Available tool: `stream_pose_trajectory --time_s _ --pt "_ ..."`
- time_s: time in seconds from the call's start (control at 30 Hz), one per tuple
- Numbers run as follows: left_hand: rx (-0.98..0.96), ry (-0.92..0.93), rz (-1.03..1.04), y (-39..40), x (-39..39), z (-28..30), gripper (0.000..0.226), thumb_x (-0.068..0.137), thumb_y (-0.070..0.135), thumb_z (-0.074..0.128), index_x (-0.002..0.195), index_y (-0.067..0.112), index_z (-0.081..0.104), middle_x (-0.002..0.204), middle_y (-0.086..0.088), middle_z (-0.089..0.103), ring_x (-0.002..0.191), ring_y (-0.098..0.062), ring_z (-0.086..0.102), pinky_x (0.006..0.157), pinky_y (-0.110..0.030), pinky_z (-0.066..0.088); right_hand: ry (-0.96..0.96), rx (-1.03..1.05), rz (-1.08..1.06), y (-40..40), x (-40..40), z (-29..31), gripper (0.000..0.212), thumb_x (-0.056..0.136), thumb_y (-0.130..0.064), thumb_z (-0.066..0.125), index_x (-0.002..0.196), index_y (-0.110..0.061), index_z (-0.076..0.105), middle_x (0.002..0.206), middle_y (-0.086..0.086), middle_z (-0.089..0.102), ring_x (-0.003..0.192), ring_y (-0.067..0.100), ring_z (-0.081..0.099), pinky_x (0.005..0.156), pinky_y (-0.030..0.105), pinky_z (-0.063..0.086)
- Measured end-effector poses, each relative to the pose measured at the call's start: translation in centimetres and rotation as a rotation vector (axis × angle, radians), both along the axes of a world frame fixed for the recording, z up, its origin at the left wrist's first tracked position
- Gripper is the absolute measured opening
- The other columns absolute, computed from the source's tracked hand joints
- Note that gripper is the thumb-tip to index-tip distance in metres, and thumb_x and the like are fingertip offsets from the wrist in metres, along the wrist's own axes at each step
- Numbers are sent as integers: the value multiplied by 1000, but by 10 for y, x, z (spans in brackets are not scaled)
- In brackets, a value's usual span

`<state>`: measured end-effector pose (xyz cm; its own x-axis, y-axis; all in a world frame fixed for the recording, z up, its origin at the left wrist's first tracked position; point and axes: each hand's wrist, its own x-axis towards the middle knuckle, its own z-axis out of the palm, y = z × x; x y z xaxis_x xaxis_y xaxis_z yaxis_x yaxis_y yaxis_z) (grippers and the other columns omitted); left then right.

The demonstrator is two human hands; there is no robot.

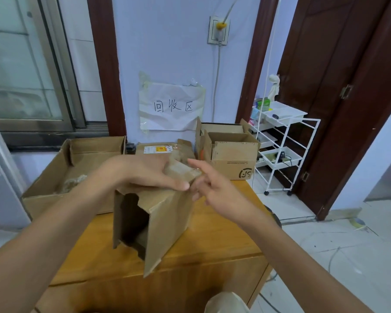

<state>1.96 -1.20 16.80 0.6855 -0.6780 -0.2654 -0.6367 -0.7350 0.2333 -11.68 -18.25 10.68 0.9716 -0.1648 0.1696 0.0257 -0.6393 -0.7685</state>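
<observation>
Small box (167,222): one cardboard carton at the centre of the frame, standing on the wooden table (212,242); its open end faces the lower left and the inside is dark, so I cannot tell what it holds.
Left hand (145,175): lies across the top of the small box, with a top flap caught between thumb and fingers.
Right hand (215,188): just right of that flap at the box's upper right corner, holding nothing; forefinger stretched out, the other fingers loosely bent. Whether it touches the cardboard I cannot tell.
Hands: two, both bare.
Cardboard boxes: five counted in all.
Large box (43,199): left of centre, top open, a pale crumpled wad of packing (75,184) lying in it.
Labelled box (158,150): behind the left hand, one white, yellow and red label on top.
Printed box (233,159): right of centre on the table's far edge, flaps up, contents hidden.
Rear box (221,127): just behind the printed box, against the wall, also open.
Paper sign (172,107): one creased sheet taped to the wall above the boxes, three handwritten characters.
White trolley (284,141): right of the table, several trays holding small items.
Wall socket (218,30): top centre, one plug with a cable hanging down.
</observation>
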Motion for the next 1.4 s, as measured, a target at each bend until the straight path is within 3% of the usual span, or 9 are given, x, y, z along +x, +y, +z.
stream_pose_trajectory --time_s 0.07,0.17,0.27,0.53,0.67,0.83,0.97,1.1,1.4 --pt "57 -4 -9 -6 -5 -1 135 53 103 58 159 27 24 155 3 46 135 -21 50 110 -39 44 8 -115 57 -4 7 -2 56 108 -17 44 153 -50 38 97 2 72 84 12 73 82 40 59" --pt "12 -84 -17 -10 -10 -13 122 69 81 72 158 17 18 141 -3 51 121 -24 55 102 -39 49 5 -419 129 -15 14 5 45 107 -37 52 147 -54 44 75 -9 73 69 6 68 75 42 59" --pt "-42 -59 -91 7 -3 -17 121 68 67 81 159 28 11 143 4 45 118 -20 53 103 -38 50 -6 -642 118 -35 15 16 41 101 -51 60 141 -53 49 68 -15 68 64 0 62 68 38 57" --pt "-99 -81 -216 15 0 -12 114 69 52 84 159 43 14 153 12 42 127 -13 48 108 -33 46 12 -828 153 -44 6 27 24 97 -43 70 116 -40 55 71 -15 64 65 0 58 71 40 55" --pt "-39 -175 -246 10 -5 -13 112 75 55 79 162 37 11 160 8 35 135 -15 41 107 -27 35 67 -761 176 -39 5 30 25 93 -46 73 107 -39 53 73 -16 68 66 -2 59 69 33 51" --pt "-56 -367 -180 2 -19 -37 110 67 92 58 151 29 23 155 6 41 140 -21 41 117 -44 28 86 -749 210 -27 8 31 27 93 -50 72 103 -34 53 70 -14 69 59 0 59 66 34 51" --pt "-145 -453 -115 5 -20 -54 98 62 94 51 137 36 25 146 13 46 130 -16 45 109 -43 34 208 -123 141 -17 12 35 47 96 -58 65 110 -16 49 79 5 74 47 16 57 55 29 45" --pt "-167 -443 -89 6 -18 -56 97 65 92 56 139 35 27 147 14 45 129 -15 45 106 -40 33 434 -67 97 -18 19 28 45 100 -59 60 91 -16 53 64 1 52 44 13 41 49 26 27" --pt "-219 -336 -16 7 -15 -55 94 64 88 63 137 40 30 148 19 42 130 -14 43 110 -41 31 395 158 151 -20 30 23 44 107 -34 60 66 -20 51 52 -4 26 50 15 19 57 33 16"
